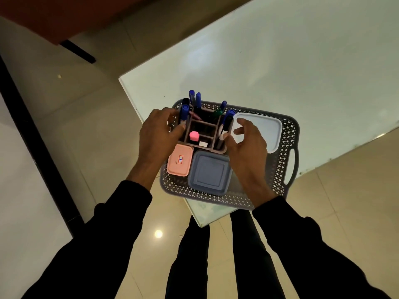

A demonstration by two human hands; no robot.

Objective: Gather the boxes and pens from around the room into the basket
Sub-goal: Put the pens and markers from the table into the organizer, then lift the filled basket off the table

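Note:
A grey perforated basket (pixel 288 134) sits on the near corner of a glass table (pixel 280 61). Inside it stand a pink box (pixel 180 160), a blue box (pixel 208 172), a white box (pixel 267 130) and a brown pen holder (pixel 204 126) with several blue-capped pens (pixel 195 98) and a pink eraser (pixel 193 135). My left hand (pixel 157 137) grips the holder's left side, thumb against its wall. My right hand (pixel 246 145) is at the holder's right side, thumb touching it, fingers spread over the white box.
The basket overhangs the table's near corner slightly. Beige tiled floor (pixel 86 126) lies left and below. A dark furniture leg (pixel 78 51) and an orange-brown surface (pixel 54 16) are at the upper left. My legs stand right by the table corner.

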